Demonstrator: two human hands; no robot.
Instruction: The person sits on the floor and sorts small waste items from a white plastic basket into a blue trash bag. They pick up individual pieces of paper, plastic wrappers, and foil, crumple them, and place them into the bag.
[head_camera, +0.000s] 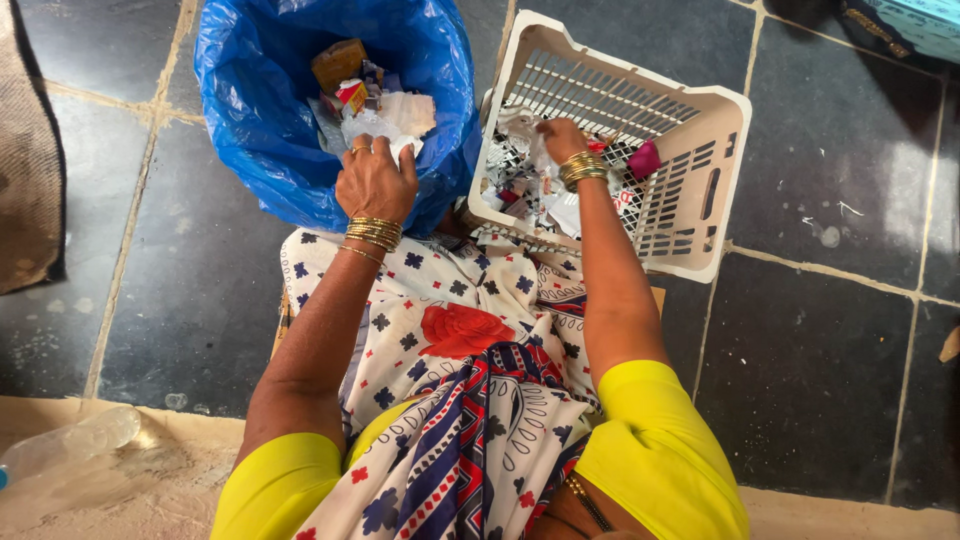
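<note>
I see L hand (374, 180) curled shut on crumpled white paper (385, 128) at the mouth of the blue bag (258, 110). R hand (562, 138) is down in the beige basket (718, 200), fingers closed w/ scraps (520, 185) under it; can't tell what it grips.

Bright daylight, sharp focus, tile glare
</note>
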